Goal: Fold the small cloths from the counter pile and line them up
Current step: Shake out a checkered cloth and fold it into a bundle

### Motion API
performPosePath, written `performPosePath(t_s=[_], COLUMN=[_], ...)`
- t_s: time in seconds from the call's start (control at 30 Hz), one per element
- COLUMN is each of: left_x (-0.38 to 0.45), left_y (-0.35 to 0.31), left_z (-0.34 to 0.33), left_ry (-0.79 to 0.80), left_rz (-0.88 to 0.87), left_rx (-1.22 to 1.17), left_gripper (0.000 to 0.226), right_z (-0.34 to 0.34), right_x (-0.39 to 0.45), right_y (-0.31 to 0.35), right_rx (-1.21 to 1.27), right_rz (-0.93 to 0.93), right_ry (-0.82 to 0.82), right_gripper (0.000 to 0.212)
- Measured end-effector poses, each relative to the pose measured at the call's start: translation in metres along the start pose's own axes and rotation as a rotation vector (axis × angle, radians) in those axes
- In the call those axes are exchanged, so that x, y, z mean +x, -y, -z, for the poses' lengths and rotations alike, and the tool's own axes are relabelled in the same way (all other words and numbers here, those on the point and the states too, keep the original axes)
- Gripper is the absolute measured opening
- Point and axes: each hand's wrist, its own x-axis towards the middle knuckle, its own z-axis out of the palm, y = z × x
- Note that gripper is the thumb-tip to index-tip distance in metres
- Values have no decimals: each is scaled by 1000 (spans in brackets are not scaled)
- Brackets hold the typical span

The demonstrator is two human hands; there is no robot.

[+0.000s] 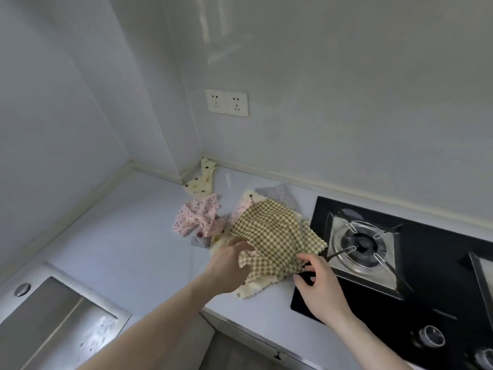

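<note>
Both hands grip the olive-and-cream checked cloth [272,236] atop the pile on the pale desk [128,236]: left hand [230,265] at its 8 o'clock edge, right hand [317,284] pinching its 5 o'clock corner. Pink floral crumpled cloth [197,218] lies at 10 o'clock.

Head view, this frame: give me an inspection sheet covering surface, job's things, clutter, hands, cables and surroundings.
Surface: pale counter running into a wall corner.
Job's things: checked cloth on top of the pile; pink floral cloth crumpled to its left; cream dotted cloth in the corner; grey cloth partly under the pile. None folded or lined up.
Clutter: nothing seen.
Hands: left hand at the checked cloth's near-left edge, grip unclear; right hand pinches its near-right edge.
Cables: nothing seen.
Surroundings: black gas hob right, steel sink left, double wall socket above.
</note>
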Motion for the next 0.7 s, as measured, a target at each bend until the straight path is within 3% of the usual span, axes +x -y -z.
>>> performPosePath(t_s=[0.23, 0.5, 0.7], left_x=[43, 77, 88], left_y=[52, 95, 111], left_z=[-19, -91, -122], left_ry=[-143, -280, -471], left_rz=[-23, -256, -387], left_rx=[-93, -110, -103], left_gripper=[38, 45, 36], right_z=[-31, -74, -107], right_x=[33, 73, 76], right_y=[-3, -65, -100], right_rx=[-78, -138, -202], right_rz=[39, 170, 302], right_ry=[-7, -26, -197], right_gripper=[41, 47, 43])
